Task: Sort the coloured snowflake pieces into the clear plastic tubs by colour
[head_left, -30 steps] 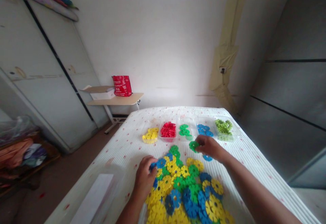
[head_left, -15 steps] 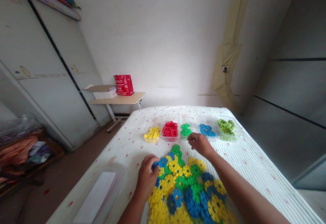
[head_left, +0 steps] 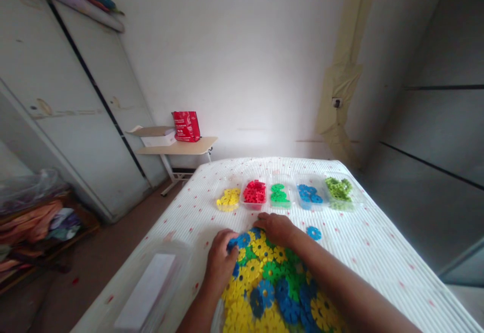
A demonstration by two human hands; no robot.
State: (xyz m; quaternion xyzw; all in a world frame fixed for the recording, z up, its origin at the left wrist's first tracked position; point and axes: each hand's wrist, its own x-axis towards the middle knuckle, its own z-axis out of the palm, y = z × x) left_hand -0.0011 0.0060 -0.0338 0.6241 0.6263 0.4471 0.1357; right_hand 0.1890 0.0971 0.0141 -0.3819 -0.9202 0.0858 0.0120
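A pile of notched plastic flower discs (head_left: 266,292) in yellow, blue and green lies in front of me, with part of a clear container's edge at its left. My left hand (head_left: 222,252) is at the pile's upper left edge, thumb and fingers closed around a blue flower disc (head_left: 232,244). Across the pile's far end reaches my right hand (head_left: 279,229), palm down with fingers bent together; what lies under its fingertips is hidden. Just right of that wrist, a single blue disc (head_left: 313,232) rests on the tablecloth.
Clear boxes stand in a row behind the pile, holding yellow discs (head_left: 229,198), red pieces (head_left: 254,192), green discs (head_left: 279,193), blue discs (head_left: 309,194) and light green pieces (head_left: 339,189). A clear lidded box with a white block (head_left: 145,291) lies at left.
My right hand has moved left and nearer, from the green box to the pile's far end, covering green discs there. A blue disc shows beyond my right forearm. My left hand stays put.
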